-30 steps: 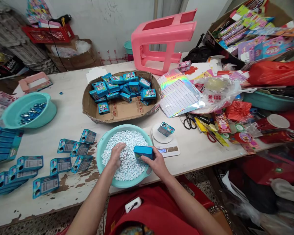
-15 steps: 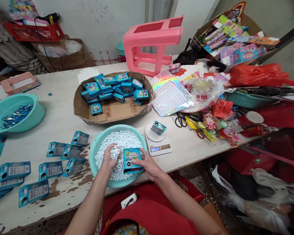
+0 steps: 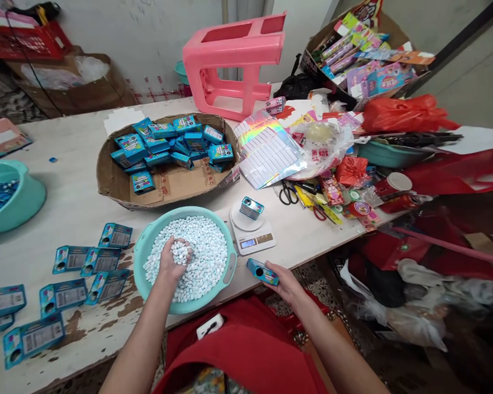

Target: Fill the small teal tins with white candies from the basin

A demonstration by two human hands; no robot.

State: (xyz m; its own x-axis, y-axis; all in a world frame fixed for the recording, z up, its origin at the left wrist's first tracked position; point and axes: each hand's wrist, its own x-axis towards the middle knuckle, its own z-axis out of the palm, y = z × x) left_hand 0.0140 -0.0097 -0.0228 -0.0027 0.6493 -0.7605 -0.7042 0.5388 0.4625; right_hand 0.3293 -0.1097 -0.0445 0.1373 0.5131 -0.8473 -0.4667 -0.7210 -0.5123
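My left hand [image 3: 173, 261] is cupped, palm up, around a heap of small white candies [image 3: 181, 253] over a turquoise basin [image 3: 231, 268] full of the same candies. To the right of the basin, at the table's front edge, my right hand [image 3: 285, 283] grips a small blue candy box [image 3: 263, 272]. A dark round opening shows on the side of this box. Just behind it, a white digital scale [image 3: 267, 239] bears another blue box [image 3: 252, 208], and its display is lit.
Several blue boxes [image 3: 63, 295] lie on the table at left. Behind the basin is a cardboard tray [image 3: 176, 191] of more blue boxes. A second turquoise basin [image 3: 33, 194] holds shiny blue pieces. Scissors [image 3: 288, 192], silvery sheets [image 3: 267, 150] and a pink stool [image 3: 234, 44] stand farther back.
My right hand has moved the blue box rightward, away from above the basin, and turned it so its opening shows. My left hand still cups the candies. The view has swung right.
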